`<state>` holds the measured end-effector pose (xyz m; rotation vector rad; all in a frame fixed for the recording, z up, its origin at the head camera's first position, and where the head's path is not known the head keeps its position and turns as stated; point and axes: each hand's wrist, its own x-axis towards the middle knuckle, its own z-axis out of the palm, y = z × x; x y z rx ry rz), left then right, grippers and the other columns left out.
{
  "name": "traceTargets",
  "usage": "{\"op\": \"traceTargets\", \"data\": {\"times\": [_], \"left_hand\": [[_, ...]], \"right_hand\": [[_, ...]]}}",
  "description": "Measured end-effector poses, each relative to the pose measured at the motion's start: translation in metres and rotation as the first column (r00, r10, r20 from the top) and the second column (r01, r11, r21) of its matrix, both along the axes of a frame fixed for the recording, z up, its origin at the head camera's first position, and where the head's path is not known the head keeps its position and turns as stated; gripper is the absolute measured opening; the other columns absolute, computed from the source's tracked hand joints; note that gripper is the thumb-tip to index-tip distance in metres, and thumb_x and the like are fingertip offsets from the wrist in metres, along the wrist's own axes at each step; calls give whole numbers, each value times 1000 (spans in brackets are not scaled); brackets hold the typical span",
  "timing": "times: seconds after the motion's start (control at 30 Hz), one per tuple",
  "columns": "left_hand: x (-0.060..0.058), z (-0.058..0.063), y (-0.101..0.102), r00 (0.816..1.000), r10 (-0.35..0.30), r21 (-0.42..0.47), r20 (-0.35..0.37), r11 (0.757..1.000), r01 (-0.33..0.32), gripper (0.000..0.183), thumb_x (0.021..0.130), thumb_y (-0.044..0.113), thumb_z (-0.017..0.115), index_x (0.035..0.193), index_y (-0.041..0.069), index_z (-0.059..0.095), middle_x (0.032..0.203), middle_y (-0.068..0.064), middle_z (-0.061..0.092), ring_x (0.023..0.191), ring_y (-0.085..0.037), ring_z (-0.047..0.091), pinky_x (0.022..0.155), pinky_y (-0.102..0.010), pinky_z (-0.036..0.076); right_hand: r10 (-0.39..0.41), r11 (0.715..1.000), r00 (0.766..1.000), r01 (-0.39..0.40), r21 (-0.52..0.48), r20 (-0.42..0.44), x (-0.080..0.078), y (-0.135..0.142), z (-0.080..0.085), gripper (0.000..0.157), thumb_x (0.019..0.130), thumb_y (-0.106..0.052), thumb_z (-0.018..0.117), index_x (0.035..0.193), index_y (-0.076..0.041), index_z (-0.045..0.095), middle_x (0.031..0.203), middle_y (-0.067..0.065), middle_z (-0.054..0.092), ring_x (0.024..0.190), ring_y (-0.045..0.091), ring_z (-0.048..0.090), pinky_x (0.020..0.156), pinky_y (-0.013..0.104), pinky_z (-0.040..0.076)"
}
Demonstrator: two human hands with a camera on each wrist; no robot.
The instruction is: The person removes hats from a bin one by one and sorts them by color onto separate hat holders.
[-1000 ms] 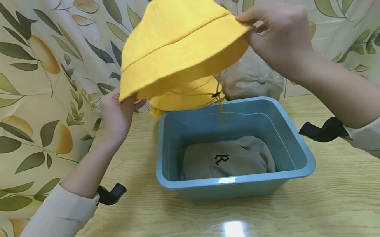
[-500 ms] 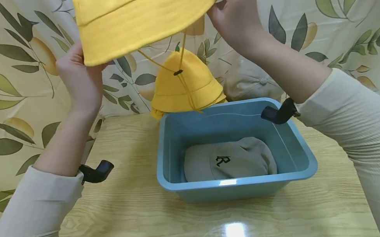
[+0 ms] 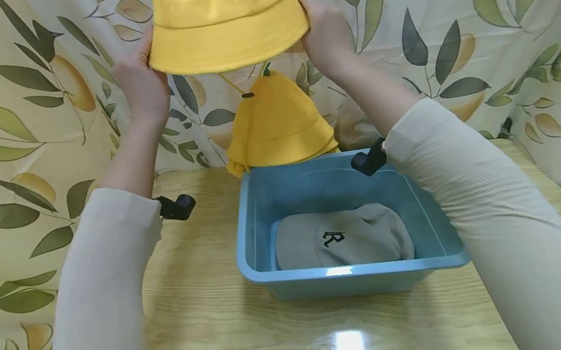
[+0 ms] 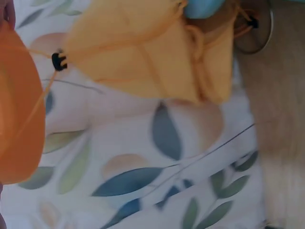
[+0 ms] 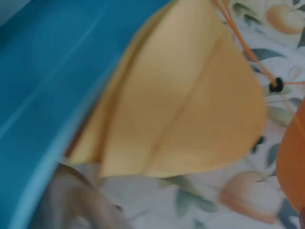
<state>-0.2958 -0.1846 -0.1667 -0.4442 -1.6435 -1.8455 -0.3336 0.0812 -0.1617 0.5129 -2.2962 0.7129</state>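
Held up at the top of the head view is a yellow bucket hat (image 3: 228, 36), its brim nearly level and its crown cut off by the frame. My left hand (image 3: 142, 84) grips the left side of the brim. On the opposite side, my right hand (image 3: 328, 34) holds the brim's right edge. A chin cord with a black toggle (image 4: 59, 62) dangles beneath the hat. Below and behind it, more yellow hats (image 3: 280, 123) stand stacked with a small green stem on top. Both wrist views show that stack, with the held hat's orange-looking underside (image 4: 21, 109) at the edge.
A blue plastic bin (image 3: 343, 272) sits on the wooden table (image 3: 215, 332), with a grey cap (image 3: 350, 236) bearing a black letter inside. Behind the bin's right rear, a beige cap (image 3: 352, 123) is partly covered by my right arm. Leaf-patterned cloth (image 3: 455, 62) hangs close behind.
The yellow bucket hat has risen from just above the bin's back and levelled out, first swinging left, then coming slightly right. Both hands keep hold of its brim, and the hat stack is uncovered.
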Motion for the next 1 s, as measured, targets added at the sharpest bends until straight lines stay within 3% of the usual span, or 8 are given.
{"op": "traceTargets", "data": {"times": [0.03,0.07,0.13,0.23,0.47,0.7,0.83,1.0], "left_hand": [[-5,-9,0,993,114,-147,-9,983,-114,28,98,14,49,120,5,64,109,-12,69,93,-14,66,88,-23,49],[-10,-17,0,974,223,-274,-29,936,-223,28,98,16,50,122,9,62,112,-10,69,96,-11,66,88,-20,49],[-16,-33,1,920,385,-459,-74,805,-374,30,97,20,51,125,13,60,113,-7,68,95,-9,66,85,-17,49],[-22,-54,4,898,433,-574,-84,716,-398,32,98,18,50,130,13,56,119,-7,65,105,-14,64,89,-18,48],[-28,-85,7,922,388,-693,0,664,-280,38,96,2,52,134,6,51,130,-13,57,118,-23,56,99,-29,45],[-29,-114,12,926,377,-793,-37,552,-257,41,91,-7,51,131,3,54,125,-17,59,111,-33,59,93,-41,49],[-28,-130,13,938,345,-831,28,529,-169,47,91,-10,48,135,5,51,127,-17,58,96,-34,65,82,-39,52],[-26,-145,12,946,314,-862,76,498,-97,47,92,-10,47,137,4,47,130,-18,56,86,-34,64,73,-38,50]], "right_hand": [[-12,1000,1000,12,1,28,-3,2,-5,33,102,-14,38,132,-5,50,108,13,67,86,23,62,80,28,48],[-20,1000,999,20,4,43,-6,4,-10,32,102,-14,38,131,-5,51,105,14,67,83,24,61,77,30,48],[-10,1000,998,9,10,60,-11,9,-20,31,102,-15,39,127,-4,53,105,15,67,84,24,61,79,31,48],[5,999,997,-8,32,83,-15,19,-32,31,103,-14,39,127,-3,53,110,16,66,94,28,65,85,34,50],[-66,986,987,43,159,144,-18,40,-59,33,101,-6,37,131,-3,51,118,19,63,105,35,62,89,43,49],[-54,955,970,-20,297,238,-16,56,-89,37,92,8,38,126,2,50,105,26,62,87,39,59,74,47,49],[-27,943,944,-86,323,330,-12,59,-105,31,93,7,33,117,-1,52,96,23,62,88,37,59,76,46,48],[-20,923,948,-105,371,317,-8,61,-121,22,94,6,37,110,2,50,90,26,62,84,43,61,73,49,49]]}}
